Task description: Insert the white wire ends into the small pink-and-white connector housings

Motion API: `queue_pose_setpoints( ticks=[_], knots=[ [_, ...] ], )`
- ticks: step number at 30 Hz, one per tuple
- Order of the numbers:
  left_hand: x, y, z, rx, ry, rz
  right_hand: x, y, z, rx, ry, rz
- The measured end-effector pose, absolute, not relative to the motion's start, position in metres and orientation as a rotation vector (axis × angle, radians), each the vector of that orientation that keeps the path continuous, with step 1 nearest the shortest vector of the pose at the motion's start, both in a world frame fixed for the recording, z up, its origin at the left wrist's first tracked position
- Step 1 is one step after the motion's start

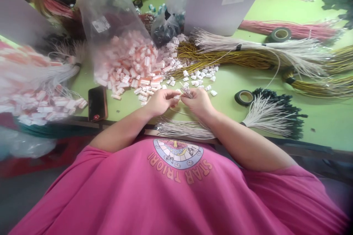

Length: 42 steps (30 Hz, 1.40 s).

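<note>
right hand (197,102) at centre, fingers closed round white wires (186,91), left hand (163,101) just beside, fingers pinched near a small white connector (177,96), black phone (97,103) at nine o'clock on the green counter (234,80)

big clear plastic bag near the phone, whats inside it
Inside the big clear plastic bag, small white and orange pieces show through the hazy film. What lies deeper in the heap is covered by them.

shirt (176,198): hot pink, blue/yellow round print | tabletop (320,125): lime green, super bright | phone (97,103): black | wire bundles: white (264,49), mustardy yellow (223,58), pink (286,28)
</note>
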State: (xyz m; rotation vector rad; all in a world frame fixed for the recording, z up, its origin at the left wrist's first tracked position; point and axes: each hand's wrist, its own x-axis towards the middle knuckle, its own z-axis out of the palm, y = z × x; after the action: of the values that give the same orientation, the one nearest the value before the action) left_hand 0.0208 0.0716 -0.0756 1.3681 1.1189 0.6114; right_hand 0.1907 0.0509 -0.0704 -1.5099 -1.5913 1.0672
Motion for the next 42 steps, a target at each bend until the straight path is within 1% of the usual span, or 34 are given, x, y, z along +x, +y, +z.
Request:
queue_pose_setpoints(
  ticks=[5, 11, 14, 18, 22, 24, 27, 30, 34, 36, 39, 42],
  knots=[
    [0.023, 0.071, -0.075, 1.366, 1.166, 0.67, 0.194, 0.053, -0.072, -1.517, -1.494, 1.292],
    [0.028, 0.069, -0.078, 1.379, 1.155, 0.646, 0.192, 0.052, -0.075, -1.385, -1.543, 1.273],
    [0.026, 0.069, -0.077, 1.446, 1.165, 0.623, 0.193, 0.052, -0.075, -1.407, -1.51, 1.291],
    [0.009, 0.076, -0.063, 1.83, 1.231, 0.56, 0.197, 0.055, -0.075, -1.44, -1.383, 1.311],
    [-0.019, 0.098, -0.048, 2.218, 1.47, 0.523, 0.197, 0.059, -0.077, -1.464, -1.248, 1.381],
    [-0.029, 0.11, -0.048, 2.339, 1.565, 0.439, 0.196, 0.06, -0.08, -1.461, -1.168, 1.433],
    [-0.034, 0.124, -0.055, 2.405, 1.524, 0.298, 0.195, 0.06, -0.081, -1.438, -1.158, 1.476],
    [-0.032, 0.128, -0.061, 2.334, 1.481, 0.322, 0.195, 0.059, -0.08, -1.416, -1.186, 1.438],
    [-0.026, 0.119, -0.053, 2.104, 1.447, 0.544, 0.195, 0.059, -0.078, -1.367, -1.106, 1.438],
    [-0.021, 0.109, -0.045, 1.793, 1.337, 0.639, 0.194, 0.059, -0.078, -1.33, -1.059, 1.491],
    [-0.011, 0.095, -0.038, 1.223, 1.096, 0.655, 0.193, 0.058, -0.075, -1.286, -1.027, 1.529],
    [0.0, 0.087, -0.042, 0.927, 0.906, 0.659, 0.192, 0.055, -0.071, -1.27, -1.049, 1.513]
  ],
)
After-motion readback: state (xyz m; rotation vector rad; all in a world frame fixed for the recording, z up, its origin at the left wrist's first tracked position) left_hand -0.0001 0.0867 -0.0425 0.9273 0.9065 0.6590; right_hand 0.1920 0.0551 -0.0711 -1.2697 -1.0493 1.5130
